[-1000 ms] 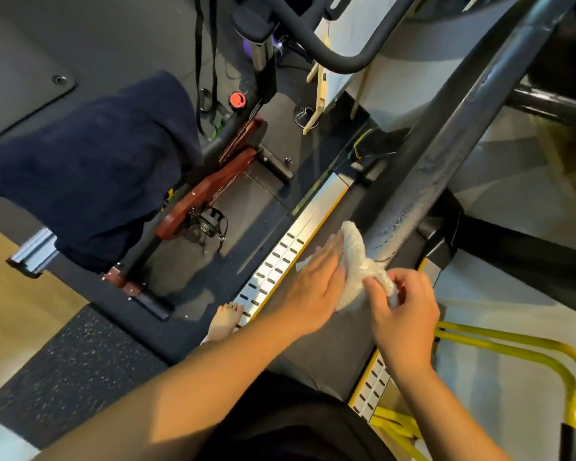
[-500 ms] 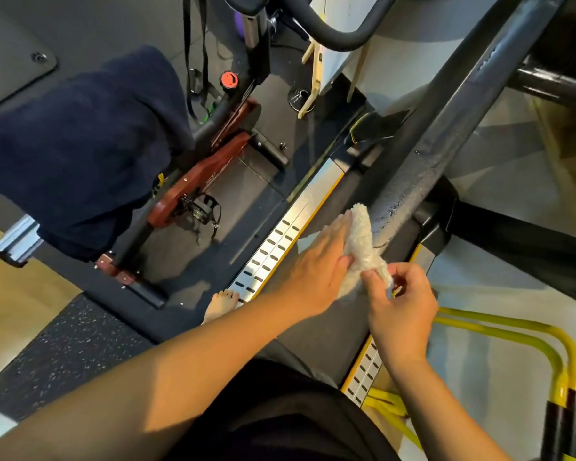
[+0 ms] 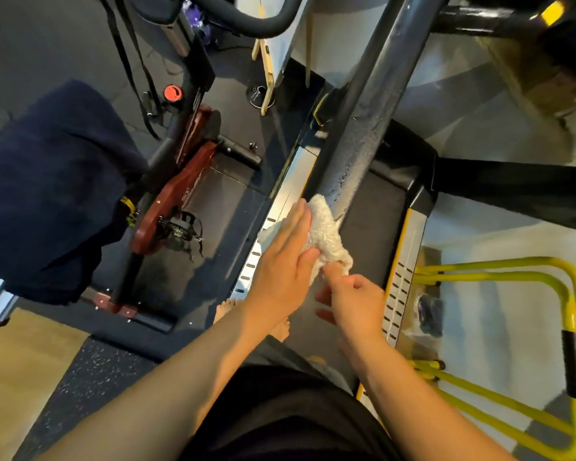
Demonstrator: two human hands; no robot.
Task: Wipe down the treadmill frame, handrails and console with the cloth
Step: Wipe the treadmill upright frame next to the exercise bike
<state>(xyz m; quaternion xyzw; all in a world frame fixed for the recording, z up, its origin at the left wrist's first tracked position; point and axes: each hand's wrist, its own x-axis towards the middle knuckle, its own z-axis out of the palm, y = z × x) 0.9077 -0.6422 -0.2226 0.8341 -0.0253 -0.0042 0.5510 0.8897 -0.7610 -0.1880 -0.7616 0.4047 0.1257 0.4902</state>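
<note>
A white fluffy cloth (image 3: 325, 229) is wrapped over the near end of the treadmill's dark handrail (image 3: 366, 128), which runs up and to the right and looks wet and speckled. My left hand (image 3: 285, 257) lies flat against the cloth's left side, fingers straight. My right hand (image 3: 353, 299) pinches the cloth's lower end between thumb and forefinger. Below the rail are the treadmill belt (image 3: 368, 224) and its silver side rails (image 3: 404, 271) with yellow trim.
An exercise bike with a red frame (image 3: 177, 191) stands on the left, a dark blue towel (image 3: 47, 191) draped over it. Yellow tube bars (image 3: 519, 271) sit at the right. My bare feet (image 3: 226, 309) rest on the treadmill's left edge.
Both hands have stayed on the cloth at the rail's near end. My right hand has slipped slightly lower on the cloth's tail, and my view has tilted a little.
</note>
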